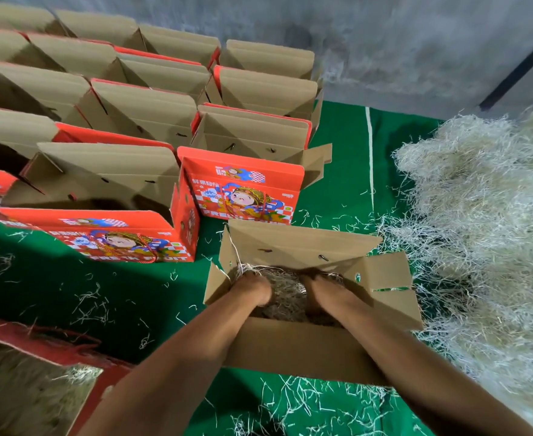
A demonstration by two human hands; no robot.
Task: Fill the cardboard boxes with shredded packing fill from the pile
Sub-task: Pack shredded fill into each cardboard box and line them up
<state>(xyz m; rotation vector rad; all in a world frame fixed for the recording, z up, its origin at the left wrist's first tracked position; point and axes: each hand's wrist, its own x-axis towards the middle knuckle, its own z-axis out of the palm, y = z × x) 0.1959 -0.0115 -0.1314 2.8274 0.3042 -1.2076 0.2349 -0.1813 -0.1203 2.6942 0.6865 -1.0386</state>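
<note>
Pressing into the tangled, pale straw-like shredded fill inside the open brown cardboard box on the green cloth, I see my left hand and right hand buried fingers-down; grip hidden, cannot tell. White shredded pile lies just right.

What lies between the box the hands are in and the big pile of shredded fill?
Head view: green cloth strewn with loose shreds; the pile nearly reaches the box.
</note>
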